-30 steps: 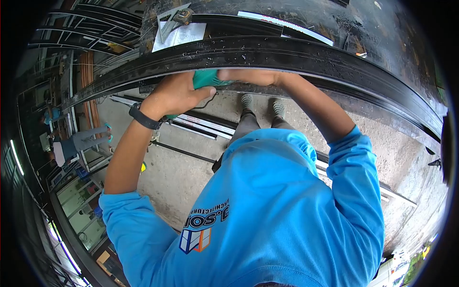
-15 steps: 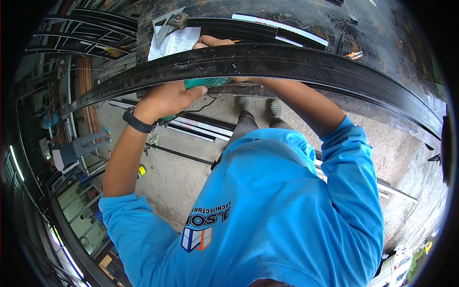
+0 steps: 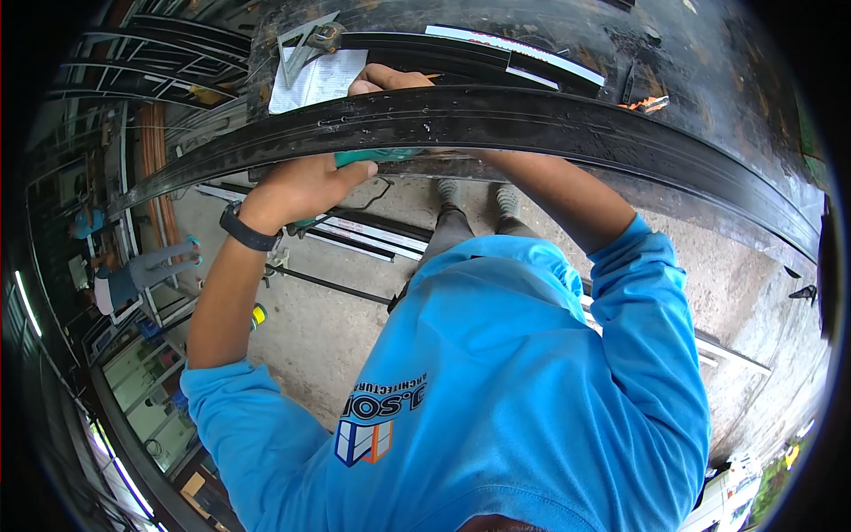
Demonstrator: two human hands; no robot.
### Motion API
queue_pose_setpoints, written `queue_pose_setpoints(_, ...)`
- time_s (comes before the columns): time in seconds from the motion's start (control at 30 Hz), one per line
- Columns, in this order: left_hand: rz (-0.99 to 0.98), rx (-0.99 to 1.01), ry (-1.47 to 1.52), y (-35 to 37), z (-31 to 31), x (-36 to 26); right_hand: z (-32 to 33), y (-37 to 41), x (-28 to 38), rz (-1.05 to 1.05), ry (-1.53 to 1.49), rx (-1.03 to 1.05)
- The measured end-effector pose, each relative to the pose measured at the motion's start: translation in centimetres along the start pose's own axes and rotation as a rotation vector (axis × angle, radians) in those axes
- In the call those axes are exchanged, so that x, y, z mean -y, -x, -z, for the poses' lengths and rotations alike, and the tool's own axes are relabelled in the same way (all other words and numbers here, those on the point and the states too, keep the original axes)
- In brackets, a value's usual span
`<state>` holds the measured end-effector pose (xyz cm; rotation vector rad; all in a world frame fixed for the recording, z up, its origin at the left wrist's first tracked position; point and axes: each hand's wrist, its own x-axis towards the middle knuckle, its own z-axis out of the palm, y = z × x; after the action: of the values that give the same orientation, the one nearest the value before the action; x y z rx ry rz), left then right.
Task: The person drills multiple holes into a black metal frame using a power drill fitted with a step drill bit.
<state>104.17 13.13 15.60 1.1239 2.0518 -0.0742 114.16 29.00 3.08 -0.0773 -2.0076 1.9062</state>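
My left hand (image 3: 301,191), with a dark watch on its wrist, is closed around a green power tool (image 3: 377,156). The tool's front end goes out of sight under a long black metal profile (image 3: 496,115), so its exact kind is hidden. My right arm reaches beneath the profile. The fingers of my right hand (image 3: 390,80) curl up at the profile's far side and seem to grip it; the palm is hidden. A thin yellow-orange pencil-like tip (image 3: 433,76) shows beside those fingers. Small shavings lie on the profile.
On the dark workbench (image 3: 709,97) are a paper sheet (image 3: 319,84), a metal square (image 3: 297,53), a tape measure (image 3: 326,37), white-taped profiles (image 3: 523,53) and an orange tool (image 3: 647,104). More profiles (image 3: 355,235) lie on the floor. Another person (image 3: 133,279) is at the left.
Both hands stay in nearly the same places. The green tool shows slightly less beyond my left hand. The whole view has shifted a little.
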Motion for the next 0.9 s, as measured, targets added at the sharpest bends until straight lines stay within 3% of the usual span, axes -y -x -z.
queue_pose_setpoints(0.1, 0.035, 0.01, -0.036, 0.0, 0.1, -0.1, -0.3, 0.0, -1.0, 0.072, -0.151, 0.016)
queue_pose_setpoints(0.3, -0.141, -0.058, 0.004, -0.4, -0.4, 0.9, -0.6, 0.0, -2.4, 0.156, -0.115, -0.04)
queue_pose_setpoints(0.4, -0.009, 0.035, 0.003, -1.1, 0.0, 0.3, -0.3, -0.9, -4.7, 0.128, 0.172, 0.012)
queue_pose_setpoints(0.5, 0.07, 0.038, -0.032, -0.8, 0.2, -1.5, 0.5, -0.7, -0.5, -0.231, 0.062, 0.09)
queue_pose_setpoints(0.57, 0.021, -0.011, -0.003, -0.7, -0.5, -1.2, -0.8, -1.2, -7.7, 0.049, -0.171, 0.073)
queue_pose_setpoints(0.63, -0.033, -0.068, 0.013, -0.7, -0.9, -0.9, -1.2, -2.0, -9.9, 0.22, -0.274, 0.045)
queue_pose_setpoints(0.9, -0.023, -0.19, 0.01, -0.9, -3.0, -0.4, 0.6, 0.9, -5.2, 0.075, 0.004, 0.026)
